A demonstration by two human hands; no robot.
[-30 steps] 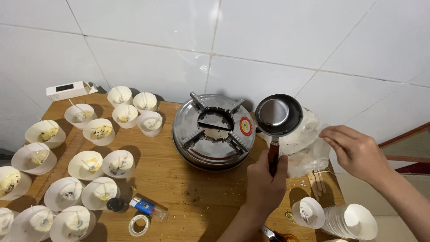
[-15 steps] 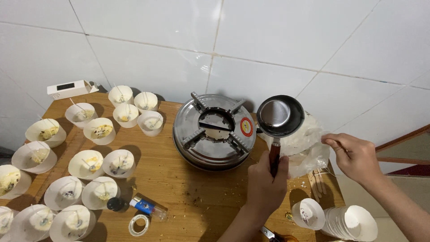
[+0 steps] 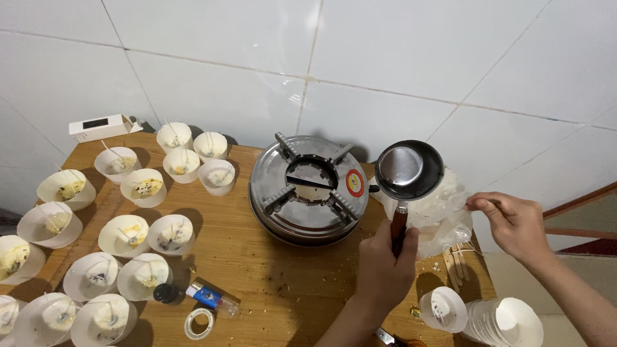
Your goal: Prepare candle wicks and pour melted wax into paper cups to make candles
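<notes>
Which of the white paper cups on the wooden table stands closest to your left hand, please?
The lone upright white paper cup at the table's right end, beside the stack of cups; all others sit far left of the left hand.

My left hand point(image 3: 384, 263) was closed in a fist, knuckles up, its forearm rising from the bottom edge. My right hand point(image 3: 514, 222) was held out to the side, fingers point(image 3: 483, 203) pinched together, wrist bent, the forearm running in from the lower right corner.
</notes>
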